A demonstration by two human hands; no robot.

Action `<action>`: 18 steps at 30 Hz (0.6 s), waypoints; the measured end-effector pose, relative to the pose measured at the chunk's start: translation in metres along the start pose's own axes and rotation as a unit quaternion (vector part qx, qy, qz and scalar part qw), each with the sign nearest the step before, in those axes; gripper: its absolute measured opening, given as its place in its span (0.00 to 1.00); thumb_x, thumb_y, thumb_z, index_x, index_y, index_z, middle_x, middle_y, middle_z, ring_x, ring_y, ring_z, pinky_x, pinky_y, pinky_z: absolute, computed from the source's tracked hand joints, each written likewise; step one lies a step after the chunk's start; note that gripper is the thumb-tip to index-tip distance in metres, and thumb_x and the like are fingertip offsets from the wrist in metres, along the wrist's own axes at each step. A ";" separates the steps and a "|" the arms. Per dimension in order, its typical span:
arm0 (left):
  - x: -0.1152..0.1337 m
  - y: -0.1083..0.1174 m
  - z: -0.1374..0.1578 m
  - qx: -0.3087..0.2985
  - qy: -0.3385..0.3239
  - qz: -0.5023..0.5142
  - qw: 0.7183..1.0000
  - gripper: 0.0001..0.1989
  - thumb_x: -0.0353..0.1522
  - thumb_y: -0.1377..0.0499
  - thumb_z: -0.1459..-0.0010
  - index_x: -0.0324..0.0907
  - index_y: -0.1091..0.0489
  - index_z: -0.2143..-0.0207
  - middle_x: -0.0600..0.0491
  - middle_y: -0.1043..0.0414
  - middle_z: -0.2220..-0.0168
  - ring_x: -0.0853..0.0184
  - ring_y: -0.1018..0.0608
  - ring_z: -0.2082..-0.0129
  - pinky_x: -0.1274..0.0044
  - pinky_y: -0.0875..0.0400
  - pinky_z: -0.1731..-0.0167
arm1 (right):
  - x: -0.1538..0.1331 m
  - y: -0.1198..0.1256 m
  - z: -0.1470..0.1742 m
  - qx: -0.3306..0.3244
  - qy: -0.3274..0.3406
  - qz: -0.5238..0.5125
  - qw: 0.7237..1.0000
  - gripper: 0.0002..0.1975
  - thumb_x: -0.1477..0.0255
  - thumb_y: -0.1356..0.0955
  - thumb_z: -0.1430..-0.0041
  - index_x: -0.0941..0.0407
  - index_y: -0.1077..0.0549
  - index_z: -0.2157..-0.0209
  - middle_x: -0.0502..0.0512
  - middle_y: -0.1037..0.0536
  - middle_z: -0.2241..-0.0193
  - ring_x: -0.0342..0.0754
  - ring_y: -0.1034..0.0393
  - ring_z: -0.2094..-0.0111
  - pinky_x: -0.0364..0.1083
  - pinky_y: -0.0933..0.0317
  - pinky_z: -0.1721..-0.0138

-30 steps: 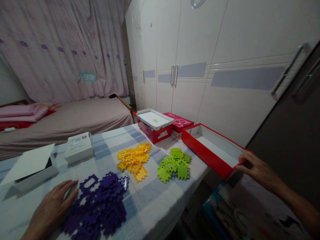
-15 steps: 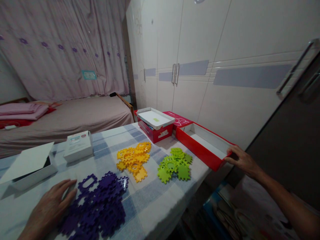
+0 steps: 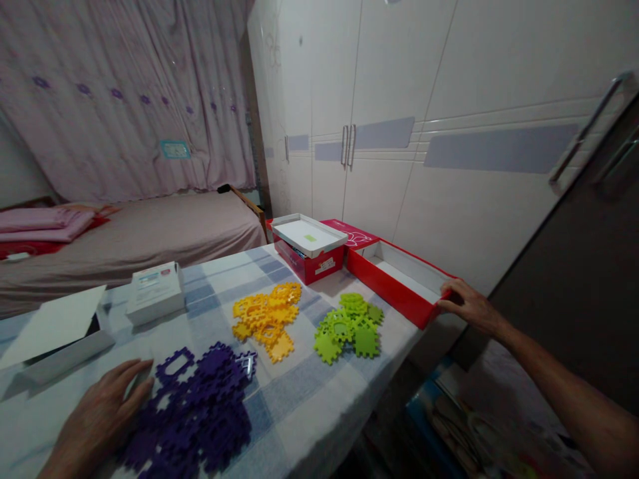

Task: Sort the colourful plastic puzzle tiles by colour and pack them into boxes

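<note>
My right hand [image 3: 466, 307] grips the near right end of a long red box [image 3: 389, 285] with a white inside, thumb outside and fingers over the rim. The box lies along the table's right edge. My left hand [image 3: 102, 409] rests on the cloth with its fingers stretched out, close beside a heap of purple plastic interlocking pieces [image 3: 214, 399]. Further off lie a pile of yellow interlocking pieces [image 3: 269, 316] and a pile of green interlocking pieces [image 3: 349, 329].
A red box [image 3: 309, 263] carrying a white tray-like lid [image 3: 309, 233] stands at the back. On the left are a white carton [image 3: 156, 293] and an open white box [image 3: 64, 332]. A wardrobe [image 3: 389, 80] rises behind the checked tablecloth [image 3: 294, 392].
The near end of the long red box has shifted slightly left and away, with my right hand holding it. My left hand and the plastic pieces stay where they were.
</note>
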State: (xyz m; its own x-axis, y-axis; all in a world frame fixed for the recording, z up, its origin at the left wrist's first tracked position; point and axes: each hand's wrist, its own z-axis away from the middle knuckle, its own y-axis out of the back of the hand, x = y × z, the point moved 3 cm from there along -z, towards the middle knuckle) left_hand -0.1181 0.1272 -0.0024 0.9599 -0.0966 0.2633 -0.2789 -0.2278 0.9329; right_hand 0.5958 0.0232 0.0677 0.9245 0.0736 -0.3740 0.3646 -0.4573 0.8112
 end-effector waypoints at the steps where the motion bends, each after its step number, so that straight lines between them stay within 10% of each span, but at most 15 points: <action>1: -0.001 0.000 0.000 0.004 0.000 0.001 1.000 0.28 0.45 0.56 0.49 0.38 0.29 0.57 0.40 0.27 0.51 0.56 0.26 0.50 0.65 0.35 0.46 | 0.001 0.000 -0.002 0.000 -0.001 -0.003 1.000 0.26 0.44 0.36 0.52 0.54 0.31 0.70 0.56 0.28 0.68 0.50 0.33 0.66 0.49 0.37 0.61; 18: 0.000 0.003 0.002 -0.013 -0.013 -0.016 1.000 0.29 0.45 0.57 0.48 0.36 0.30 0.55 0.39 0.29 0.49 0.54 0.27 0.49 0.64 0.37 0.45 | 0.030 0.008 -0.019 -0.037 -0.021 -0.003 0.999 0.28 0.41 0.36 0.54 0.54 0.30 0.70 0.59 0.27 0.65 0.52 0.32 0.63 0.51 0.36 0.59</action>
State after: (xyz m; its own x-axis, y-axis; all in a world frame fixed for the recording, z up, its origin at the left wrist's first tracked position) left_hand -0.1194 0.1247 0.0001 0.9668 -0.1159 0.2276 -0.2476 -0.2066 0.9466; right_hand 0.6284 0.0384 0.0720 0.9176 0.0369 -0.3959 0.3781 -0.3894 0.8399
